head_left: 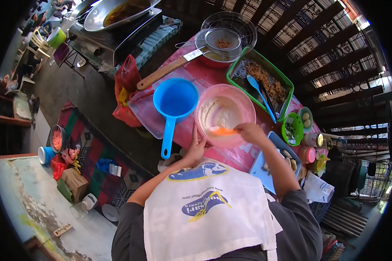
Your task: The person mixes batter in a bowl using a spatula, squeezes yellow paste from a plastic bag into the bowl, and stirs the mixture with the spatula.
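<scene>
A pink bowl (249, 102) of pale, wet batter stands on the table in front of me. My right hand (250, 133) grips an orange spatula (222, 131), whose blade dips into the batter. Against the bowl's near left side rests my left hand (197, 147), holding it; some of its fingers are hidden. Just left of the bowl is a blue dipper (169, 130) with its handle toward me. Right of the bowl lies a green-rimmed tray (288, 82) with brown fried bits, a blue spoon (262, 98) and dark tongs.
A wire skimmer (170, 71) with a wooden handle and a sieve (224, 40) sit at the back. A wok of oil (117, 15) is on the stove at upper left. On the right are a light-blue tray (257, 167), a green basket (293, 129) and jars (309, 154).
</scene>
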The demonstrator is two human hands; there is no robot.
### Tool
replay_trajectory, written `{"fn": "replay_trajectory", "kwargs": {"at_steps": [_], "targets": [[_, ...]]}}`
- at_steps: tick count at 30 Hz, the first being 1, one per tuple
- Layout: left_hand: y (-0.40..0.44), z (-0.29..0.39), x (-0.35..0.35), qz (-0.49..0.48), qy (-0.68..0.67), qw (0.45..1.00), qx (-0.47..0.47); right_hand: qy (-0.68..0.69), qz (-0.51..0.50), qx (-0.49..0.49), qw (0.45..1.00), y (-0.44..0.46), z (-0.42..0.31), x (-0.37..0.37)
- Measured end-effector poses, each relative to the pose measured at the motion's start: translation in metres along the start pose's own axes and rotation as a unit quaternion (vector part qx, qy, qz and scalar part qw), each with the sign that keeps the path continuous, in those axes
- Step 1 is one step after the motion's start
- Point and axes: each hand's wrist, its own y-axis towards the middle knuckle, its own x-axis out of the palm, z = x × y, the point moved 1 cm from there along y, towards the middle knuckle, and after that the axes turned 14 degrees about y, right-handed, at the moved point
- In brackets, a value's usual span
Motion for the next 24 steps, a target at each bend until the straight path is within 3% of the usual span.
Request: {"fn": "replay_trajectory", "kwargs": {"at_steps": [5, 8, 11, 14, 17, 21, 24], "targets": [[0.0, 0.018, -0.004, 0.019, 0.008, 1.0, 0.022, 0.017, 0.121, 0.08, 0.989, 0.049, 0.008, -0.003], [0.006, 0.017, -0.005, 0.044, 0.042, 0.997, 0.044, -0.008, 0.013, 0.023, 1.0, 0.019, -0.016, 0.027], [0.002, 0.003, -0.004, 0.035, 0.039, 0.998, 0.042, -0.048, -0.042, -0.042, 0.997, 0.004, -0.004, 0.003], [-0.001, -0.018, 0.001, 0.003, 0.035, 0.999, 0.02, 0.007, 0.035, 0.066, 0.997, 0.029, -0.004, -0.028], [-0.002, -0.01, 0.004, 0.005, 0.008, 1.0, 0.008, 0.047, 0.082, 0.07, 0.993, 0.043, -0.01, 0.011], [-0.004, -0.007, 0.001, 0.008, 0.001, 1.0, 0.006, -0.019, -0.065, -0.042, 0.997, 0.005, -0.009, 0.012], [-0.006, -0.005, 0.005, 0.017, -0.007, 1.0, 0.024, 0.058, -0.023, 0.049, 0.997, 0.013, 0.012, -0.025]]}}
